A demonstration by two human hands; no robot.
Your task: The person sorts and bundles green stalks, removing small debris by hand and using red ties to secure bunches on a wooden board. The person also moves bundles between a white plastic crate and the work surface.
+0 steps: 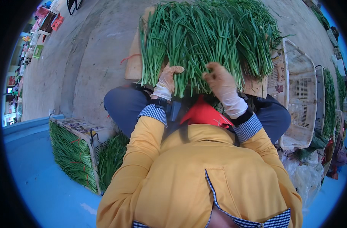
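Note:
A thick layer of garlic chives (pixel 202 37) lies on a wooden board (pixel 133 64) before me, the pale stalk ends pointing toward my body. My left hand (pixel 168 77), in a thin stained glove, grips a small bunch of stalks (pixel 179 81). Its thumb crosses over them, and its other fingers are mostly hidden. To the right, my right hand (pixel 221 82), gloved too, is at the stalk ends with curled fingers. Whether a stalk is pinched there cannot be made out.
A white plastic crate (pixel 300 94) stands right of the board. Bundled chives (pixel 73 154) with red ties fill another crate at lower left, beside a blue surface (pixel 28 171). Clear plastic bags (pixel 306 173) lie at lower right. Concrete floor (pixel 96 54) stretches left of the board.

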